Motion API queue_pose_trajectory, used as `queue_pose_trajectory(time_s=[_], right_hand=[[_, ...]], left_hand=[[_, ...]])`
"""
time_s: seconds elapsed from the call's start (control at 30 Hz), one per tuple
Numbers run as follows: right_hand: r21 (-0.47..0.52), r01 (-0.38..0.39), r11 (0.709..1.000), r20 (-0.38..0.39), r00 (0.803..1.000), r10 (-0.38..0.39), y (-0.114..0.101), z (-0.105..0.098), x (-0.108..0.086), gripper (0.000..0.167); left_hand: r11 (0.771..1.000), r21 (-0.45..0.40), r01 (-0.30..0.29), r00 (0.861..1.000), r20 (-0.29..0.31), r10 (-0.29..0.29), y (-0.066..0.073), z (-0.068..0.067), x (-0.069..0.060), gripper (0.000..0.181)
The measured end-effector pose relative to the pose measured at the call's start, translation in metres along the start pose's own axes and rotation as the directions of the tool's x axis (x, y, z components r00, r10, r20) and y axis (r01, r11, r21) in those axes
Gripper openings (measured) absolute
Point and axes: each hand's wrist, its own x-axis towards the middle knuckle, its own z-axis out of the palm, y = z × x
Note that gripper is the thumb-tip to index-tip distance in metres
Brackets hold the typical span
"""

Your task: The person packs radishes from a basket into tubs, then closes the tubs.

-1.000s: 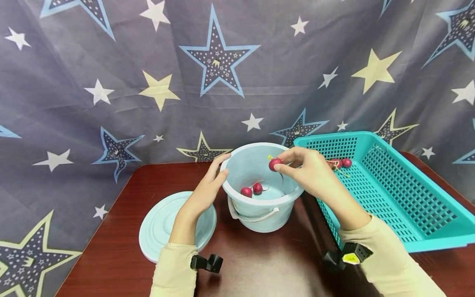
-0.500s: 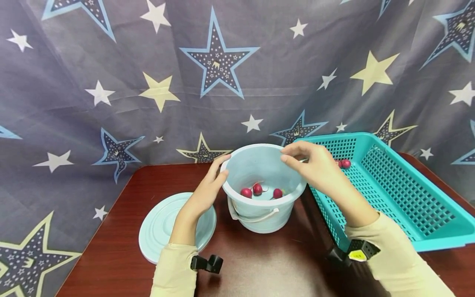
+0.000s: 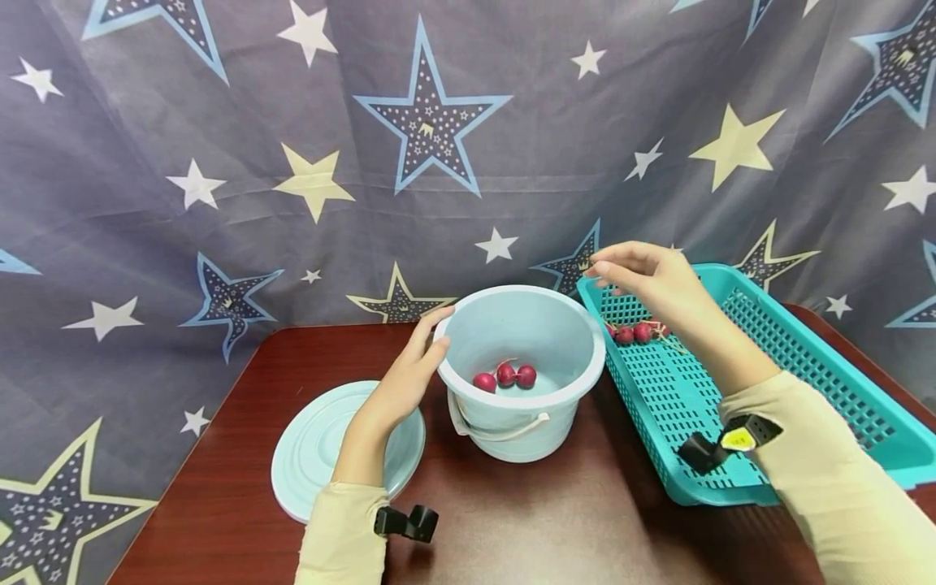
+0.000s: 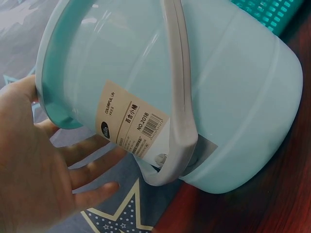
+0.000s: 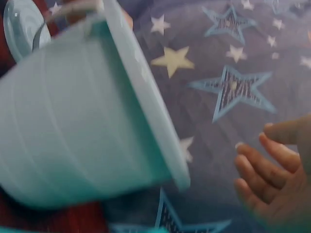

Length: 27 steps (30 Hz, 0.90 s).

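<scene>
My left hand rests at the left rim of a light blue bucket. In the left wrist view its fingers are spread and fairly straight beside the bucket wall, thumb at the rim. Three red radishes, one of them at the right, lie together on the bucket's floor. My right hand is raised above the back left part of a teal basket, holding nothing, with loosely bent fingers. Several radishes lie below it in the basket.
A round light blue lid lies flat on the dark red table, left of the bucket and partly behind my left arm. The bucket's handle hangs down in front. A grey cloth with stars hangs behind the table.
My right hand let a radish go into the bucket, then moved right and up over the basket. The dropped radish has rolled left against another. My left hand has stayed at the rim.
</scene>
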Motion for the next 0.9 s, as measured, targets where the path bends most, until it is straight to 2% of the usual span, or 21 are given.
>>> queue_pose_trajectory(time_s=[0.07, 0.3, 0.63, 0.9], right_hand=[[-0.008, -0.01, 1.0, 0.005, 1.0, 0.01, 0.009, -0.005, 0.004, 0.037], [-0.139, -0.102, 0.985, 0.028, 0.994, 0.107, 0.038, -0.017, 0.014, 0.048], [-0.161, -0.164, 0.973, 0.06, 0.983, 0.176, 0.074, -0.018, 0.028, 0.052], [-0.201, -0.182, 0.962, 0.104, 0.973, 0.206, 0.1, -0.02, 0.037, 0.045]], left_hand=[[1.0, 0.002, -0.004, 1.0, -0.003, 0.004, 0.0, 0.0, 0.001, 0.047], [1.0, -0.007, -0.02, 1.0, 0.0, 0.02, -0.003, 0.0, 0.002, 0.047], [0.999, -0.006, -0.039, 0.999, -0.007, 0.039, -0.003, -0.001, 0.002, 0.046], [0.999, -0.015, -0.037, 0.999, 0.003, 0.037, -0.003, 0.0, 0.002, 0.046]])
